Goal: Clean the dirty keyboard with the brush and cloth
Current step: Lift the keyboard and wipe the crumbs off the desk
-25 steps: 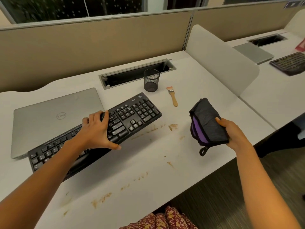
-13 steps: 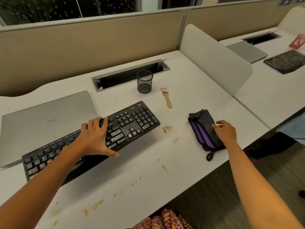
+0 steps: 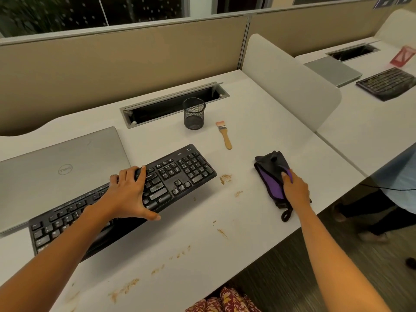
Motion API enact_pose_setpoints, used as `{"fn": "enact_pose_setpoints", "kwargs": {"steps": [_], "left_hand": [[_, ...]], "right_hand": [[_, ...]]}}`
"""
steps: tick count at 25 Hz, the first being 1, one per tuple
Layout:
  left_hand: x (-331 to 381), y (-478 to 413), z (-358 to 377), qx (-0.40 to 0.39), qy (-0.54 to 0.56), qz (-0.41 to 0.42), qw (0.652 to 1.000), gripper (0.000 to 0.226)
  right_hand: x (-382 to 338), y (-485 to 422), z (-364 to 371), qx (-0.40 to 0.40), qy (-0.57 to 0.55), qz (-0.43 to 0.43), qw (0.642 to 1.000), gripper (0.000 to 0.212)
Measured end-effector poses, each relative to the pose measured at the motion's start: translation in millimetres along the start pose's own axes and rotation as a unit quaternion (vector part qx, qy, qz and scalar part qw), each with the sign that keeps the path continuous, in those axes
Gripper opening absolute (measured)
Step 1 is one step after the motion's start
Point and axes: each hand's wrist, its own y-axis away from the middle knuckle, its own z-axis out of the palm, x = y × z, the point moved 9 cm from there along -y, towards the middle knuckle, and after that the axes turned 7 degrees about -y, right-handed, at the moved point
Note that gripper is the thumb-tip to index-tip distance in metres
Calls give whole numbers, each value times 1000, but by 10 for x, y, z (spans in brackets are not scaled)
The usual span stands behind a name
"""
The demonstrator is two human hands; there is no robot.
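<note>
Grips keyboard (image 3: 180, 172) with left hand (image 3: 128, 194), fingers curled over its far edge, likely steadying it for wiping. Rests right hand (image 3: 296, 190) on cloth (image 3: 270, 174) right of keyboard; pinching or merely pressing, cannot tell.

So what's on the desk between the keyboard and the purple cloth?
Only brown crumbs on the white desk lie between the keyboard and the cloth, as the head view shows.

On the desk (image 3: 202, 233) the keyboard (image 3: 180, 174) lies left of centre, laptop (image 3: 56, 167) behind it; cup (image 3: 194, 113) and brush (image 3: 224, 135) sit farther back, cloth (image 3: 269, 174) near the right edge.
</note>
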Motion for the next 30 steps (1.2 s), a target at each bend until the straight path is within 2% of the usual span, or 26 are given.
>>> {"fn": "enact_pose_setpoints", "kwargs": {"steps": [2, 4, 6, 12, 15, 16, 20, 22, 26, 30], "left_hand": [[-6, 6, 36, -3, -8, 0, 1000, 157], [-8, 10, 59, -5, -13, 0, 1000, 156], [-4, 12, 65, -7, -19, 3, 1000, 155], [-8, -2, 69, -5, -21, 3, 1000, 155], [-9, -13, 75, -4, -20, 2, 1000, 154], [-6, -16, 81, -3, -17, 2, 1000, 154], [21, -34, 78, 5, -2, 5, 1000, 156], [60, -61, 77, 3, -8, 9, 1000, 156], [180, -131, 66, 3, -3, 23, 1000, 157], [319, -196, 68, 8, -3, 36, 999, 154]], "right_hand": [[93, -80, -203, 5, -139, 85, 987, 45], [223, -139, -355, 0, -252, 169, 953, 53], [272, -171, -430, -5, -283, 202, 938, 57], [24, -232, -444, -13, -189, 91, 978, 38], [-103, -148, -270, -8, -16, -3, 1000, 35], [-109, -100, -130, -15, 45, -24, 999, 41], [43, 27, 376, -39, 218, -54, 974, 102], [95, 49, 446, -23, 289, -70, 955, 110], [22, 101, 451, 39, 310, -150, 938, 82], [-14, 120, 463, 54, 328, -156, 930, 66]]}}
